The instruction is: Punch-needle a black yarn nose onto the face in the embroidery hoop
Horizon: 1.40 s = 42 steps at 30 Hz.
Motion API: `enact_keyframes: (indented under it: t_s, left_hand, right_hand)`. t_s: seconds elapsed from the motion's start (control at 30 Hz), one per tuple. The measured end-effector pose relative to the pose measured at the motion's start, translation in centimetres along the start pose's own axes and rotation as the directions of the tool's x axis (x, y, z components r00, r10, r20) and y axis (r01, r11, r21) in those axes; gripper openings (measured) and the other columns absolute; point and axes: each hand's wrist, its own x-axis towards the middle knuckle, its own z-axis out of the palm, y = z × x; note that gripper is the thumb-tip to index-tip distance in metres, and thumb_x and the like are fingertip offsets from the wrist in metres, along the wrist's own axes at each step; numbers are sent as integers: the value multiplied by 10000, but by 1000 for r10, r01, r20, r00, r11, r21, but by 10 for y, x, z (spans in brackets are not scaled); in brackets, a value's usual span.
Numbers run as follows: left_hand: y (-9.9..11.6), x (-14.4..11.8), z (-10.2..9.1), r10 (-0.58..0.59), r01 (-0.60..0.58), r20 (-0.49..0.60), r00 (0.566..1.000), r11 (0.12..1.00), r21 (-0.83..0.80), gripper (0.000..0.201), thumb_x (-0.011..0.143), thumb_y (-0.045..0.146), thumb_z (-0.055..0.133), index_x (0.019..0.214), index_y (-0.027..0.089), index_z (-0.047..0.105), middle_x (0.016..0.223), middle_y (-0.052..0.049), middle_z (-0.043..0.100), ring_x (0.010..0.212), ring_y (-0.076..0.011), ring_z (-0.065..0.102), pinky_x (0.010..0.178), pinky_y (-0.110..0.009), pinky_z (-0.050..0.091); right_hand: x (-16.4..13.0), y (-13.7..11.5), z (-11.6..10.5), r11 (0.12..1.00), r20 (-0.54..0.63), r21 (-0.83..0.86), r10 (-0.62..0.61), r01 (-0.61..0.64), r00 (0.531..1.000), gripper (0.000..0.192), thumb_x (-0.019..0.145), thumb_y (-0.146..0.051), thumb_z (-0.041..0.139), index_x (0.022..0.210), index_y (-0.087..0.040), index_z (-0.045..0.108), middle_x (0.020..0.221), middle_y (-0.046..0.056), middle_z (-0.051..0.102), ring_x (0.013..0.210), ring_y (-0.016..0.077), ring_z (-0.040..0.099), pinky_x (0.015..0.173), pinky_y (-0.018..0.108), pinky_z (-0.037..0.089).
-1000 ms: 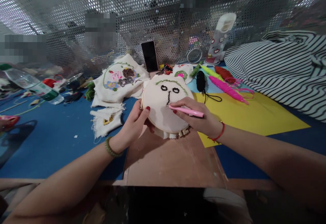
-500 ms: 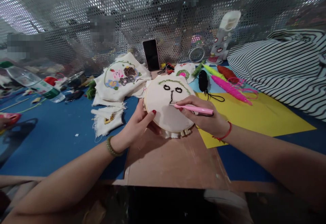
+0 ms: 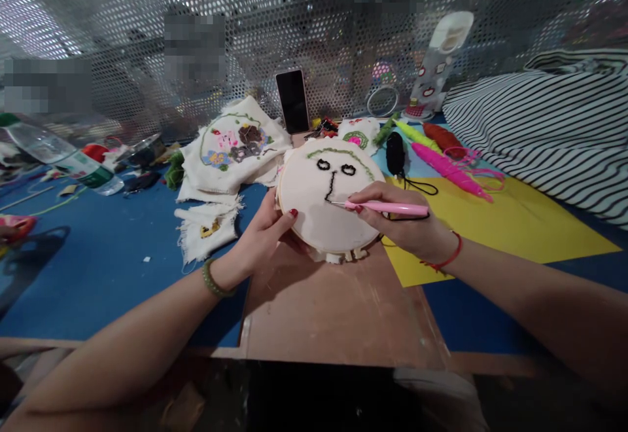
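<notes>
My left hand (image 3: 262,235) grips the left rim of a round embroidery hoop (image 3: 314,222) and holds it tilted up over a brown board (image 3: 333,307). The cream cloth stretched in the hoop carries a green arc, two black rings and a black line. My right hand (image 3: 402,226) pinches a pink punch needle (image 3: 387,207). Its metal tip touches the cloth at the lower end of the black line.
Embroidered cloth pieces (image 3: 230,150) lie to the left on the blue table (image 3: 98,275). A phone (image 3: 292,100) leans on the perforated metal screen. Yarn skeins (image 3: 444,165), a black spool (image 3: 395,154), yellow paper (image 3: 515,222), striped fabric (image 3: 549,124) and a water bottle (image 3: 59,157) surround me.
The hoop has tipped up more toward me and shifted slightly right. My right hand with the pink needle drew back to the right, its tip staying at the black line.
</notes>
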Motion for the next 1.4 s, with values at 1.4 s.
enact_keyframes:
  t_s: [1.4]
  left_hand:
    - [14, -3, 2, 2, -3, 31, 1000, 999, 43, 706, 925, 360, 697, 1505, 199, 327, 1006, -101, 732, 589, -170, 699, 534, -306, 637]
  right_hand:
    - [3, 6, 0, 996, 116, -86, -27, 37, 993, 179, 949, -266, 634, 1094, -251, 738, 1073, 64, 783, 994, 210, 722, 875, 390, 577]
